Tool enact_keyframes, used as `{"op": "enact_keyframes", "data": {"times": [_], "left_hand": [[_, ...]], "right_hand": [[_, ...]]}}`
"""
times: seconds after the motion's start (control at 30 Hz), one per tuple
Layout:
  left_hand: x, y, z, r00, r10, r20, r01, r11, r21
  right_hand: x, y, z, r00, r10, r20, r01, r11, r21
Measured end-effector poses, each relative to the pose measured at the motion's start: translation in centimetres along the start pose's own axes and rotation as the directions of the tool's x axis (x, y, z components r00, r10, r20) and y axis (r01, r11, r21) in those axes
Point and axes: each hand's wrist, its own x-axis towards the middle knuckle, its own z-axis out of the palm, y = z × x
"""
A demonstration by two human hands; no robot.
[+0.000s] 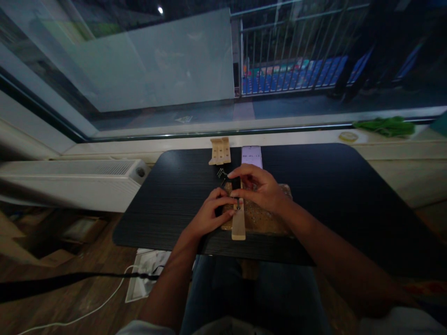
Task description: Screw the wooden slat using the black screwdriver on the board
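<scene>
A pale wooden strip (239,226) lies across a wrapped brown board (260,218), its near end over the board's front edge. A small metal piece (238,204) is on the strip. My left hand (211,211) reaches in from the left, thumb and index finger closed on the strip's sides beside the metal piece. My right hand (260,186) curves over the strip's far part, thumb low and index finger higher, around a dark spot I cannot make out. Beside its index fingertip is a small piece with wire-like metal parts (221,173).
Several pale wooden pieces with holes (220,151) stand at the back of the black table (167,200). A phone (251,156) showing a timer lies beyond my right hand. On the windowsill are a tape roll (348,136) and something green (386,125). A radiator (104,179) stands left.
</scene>
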Motion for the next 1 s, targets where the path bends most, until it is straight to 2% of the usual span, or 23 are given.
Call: {"op": "enact_keyframes", "data": {"times": [0.23,0.4,0.6,0.73,1.0], "left_hand": [[0.0,0.0,0.0,1.000,-0.004,0.006,0.004,1.000,0.002],[0.0,0.2,0.0,1.000,-0.002,0.006,0.002,1.000,-0.014],[0.2,0.5,-0.2,1.000,-0.009,0.017,0.009,1.000,-0.012],[0.2,0.4,-0.2,1.000,-0.002,0.020,0.002,1.000,-0.005],[0.1,0.5,-0.2,0.999,-0.029,0.022,0.029,1.000,-0.012]], "right_hand": [[0.1,-0.3,-0.4,0.995,-0.082,0.056,0.084,0.996,-0.029],[0.2,-0.8,-0.9,0.991,-0.014,0.131,0.015,1.000,-0.005],[0.3,-0.8,-1.1,0.978,0.059,0.198,-0.100,0.974,0.202],[0.5,-0.7,-1.0,0.981,0.074,0.179,-0.118,0.961,0.250],[0.3,-0.4,-0.9,0.990,0.121,0.066,-0.130,0.980,0.152]]}}
